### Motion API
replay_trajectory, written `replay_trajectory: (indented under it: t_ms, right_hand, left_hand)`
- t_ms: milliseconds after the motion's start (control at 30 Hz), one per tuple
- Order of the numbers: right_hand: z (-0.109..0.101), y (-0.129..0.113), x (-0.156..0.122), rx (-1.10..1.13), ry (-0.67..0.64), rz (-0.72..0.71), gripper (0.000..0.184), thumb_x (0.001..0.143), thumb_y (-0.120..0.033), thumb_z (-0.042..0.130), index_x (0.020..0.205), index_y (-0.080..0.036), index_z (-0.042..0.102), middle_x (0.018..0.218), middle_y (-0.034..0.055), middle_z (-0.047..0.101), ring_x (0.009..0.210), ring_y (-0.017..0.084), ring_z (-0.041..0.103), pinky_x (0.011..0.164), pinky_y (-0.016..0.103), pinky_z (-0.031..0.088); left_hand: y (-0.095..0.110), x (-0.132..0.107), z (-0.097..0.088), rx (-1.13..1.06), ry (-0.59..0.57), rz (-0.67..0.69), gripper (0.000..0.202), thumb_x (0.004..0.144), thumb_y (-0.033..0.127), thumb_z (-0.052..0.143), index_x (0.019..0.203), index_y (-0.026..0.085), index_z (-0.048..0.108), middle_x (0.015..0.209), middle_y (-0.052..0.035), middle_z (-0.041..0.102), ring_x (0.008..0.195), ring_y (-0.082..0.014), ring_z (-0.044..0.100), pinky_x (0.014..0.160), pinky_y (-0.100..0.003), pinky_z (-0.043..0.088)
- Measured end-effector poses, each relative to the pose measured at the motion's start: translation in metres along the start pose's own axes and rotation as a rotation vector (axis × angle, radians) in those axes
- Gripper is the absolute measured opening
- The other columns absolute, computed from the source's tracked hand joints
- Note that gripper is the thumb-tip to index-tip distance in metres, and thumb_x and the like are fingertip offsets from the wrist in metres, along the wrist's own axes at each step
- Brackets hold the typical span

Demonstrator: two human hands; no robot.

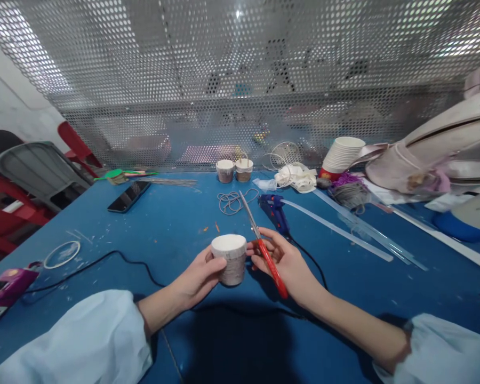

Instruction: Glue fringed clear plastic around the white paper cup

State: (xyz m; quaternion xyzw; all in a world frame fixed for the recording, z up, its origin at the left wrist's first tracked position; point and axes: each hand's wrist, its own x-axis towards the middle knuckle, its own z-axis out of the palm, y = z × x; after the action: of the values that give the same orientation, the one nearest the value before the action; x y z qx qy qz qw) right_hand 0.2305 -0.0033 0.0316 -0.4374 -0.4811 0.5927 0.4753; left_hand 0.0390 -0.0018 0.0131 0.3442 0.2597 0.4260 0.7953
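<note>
My left hand [198, 278] is wrapped round a small white paper cup [229, 258], turned upside down and wound with pale string, just above the blue table [152, 229]. My right hand [282, 264] grips red-handled scissors [260, 246], blades shut and pointing away toward the back. Its fingertips touch the cup's right side. Both sleeves are light blue.
A blue glue gun [275, 209] and clear glue sticks [344, 229] lie behind my right hand. Loose string [234, 201], two wrapped cups [234, 170], a stack of paper cups [341, 156], a phone [128, 196], a black cable [104, 261] and a purple device [4, 290] surround them. Perforated metal screen behind.
</note>
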Motion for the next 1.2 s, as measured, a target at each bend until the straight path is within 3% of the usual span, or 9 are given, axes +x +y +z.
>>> replay_trajectory:
  t_ms: [200,367,633,833,900,1067,1200]
  right_hand:
    - [0.001,0.002,-0.003,-0.030,-0.030,-0.014,0.057,0.061,-0.024,0.075,0.112,-0.022,0.048,0.097,0.0059,0.068,0.087,0.020,0.067,0.075,0.034,0.053]
    - [0.002,0.000,-0.004,-0.034,-0.027,-0.003,0.056,0.061,-0.025,0.076,0.111,-0.022,0.050,0.096,0.0061,0.068,0.087,0.020,0.067,0.077,0.035,0.054]
    - [0.000,-0.002,-0.003,-0.043,-0.016,0.028,0.057,0.059,-0.027,0.077,0.110,-0.023,0.050,0.096,0.0062,0.068,0.087,0.021,0.067,0.077,0.035,0.054]
    - [-0.013,-0.012,-0.008,-0.192,-0.018,-0.057,0.055,0.065,-0.034,0.076,0.113,-0.024,0.051,0.087,0.0037,0.064,0.083,0.020,0.064,0.074,0.034,0.052]
    - [-0.022,-0.018,-0.014,-0.260,-0.097,-0.052,0.054,0.068,-0.033,0.075,0.115,-0.024,0.051,0.084,0.0022,0.060,0.077,0.017,0.061,0.073,0.032,0.051]
    - [-0.043,-0.025,-0.032,-0.331,-0.440,0.086,0.048,0.079,-0.038,0.067,0.122,-0.027,0.046,0.084,0.0010,0.052,0.073,0.015,0.052,0.061,0.025,0.043]
    - [-0.041,-0.021,-0.038,-0.385,-0.545,0.114,0.044,0.083,-0.044,0.062,0.119,-0.024,0.045,0.078,-0.0010,0.045,0.065,0.012,0.042,0.053,0.023,0.034]
  left_hand:
    - [0.004,-0.002,0.006,0.027,0.261,-0.039,0.076,0.066,0.020,0.078,0.134,0.023,0.046,0.130,-0.0114,0.057,0.122,-0.0288,0.050,0.103,-0.042,0.037]
    - [0.006,-0.004,0.010,0.025,0.235,-0.023,0.088,0.064,0.017,0.079,0.140,0.028,0.037,0.128,-0.0096,0.059,0.122,-0.0276,0.049,0.104,-0.041,0.034]
    - [0.006,-0.004,0.009,0.070,0.190,-0.017,0.095,0.058,0.007,0.076,0.141,0.025,0.035,0.132,-0.0113,0.055,0.124,-0.0287,0.048,0.106,-0.042,0.031]
    - [0.012,-0.002,0.009,0.150,0.285,0.043,0.085,0.063,0.013,0.079,0.138,0.025,0.039,0.135,-0.0114,0.051,0.121,-0.0268,0.049,0.103,-0.038,0.035]
    - [0.014,-0.002,0.006,0.196,0.300,0.084,0.082,0.063,0.014,0.079,0.136,0.025,0.042,0.132,-0.0110,0.053,0.118,-0.0268,0.051,0.101,-0.038,0.037]
    - [0.016,-0.001,0.002,0.318,0.324,0.183,0.081,0.062,0.012,0.080,0.134,0.026,0.045,0.126,-0.0083,0.057,0.115,-0.0251,0.053,0.101,-0.035,0.037]
    - [0.017,-0.002,0.006,0.285,0.364,0.225,0.078,0.060,0.010,0.080,0.130,0.026,0.049,0.125,-0.0071,0.057,0.113,-0.0237,0.054,0.101,-0.032,0.037]
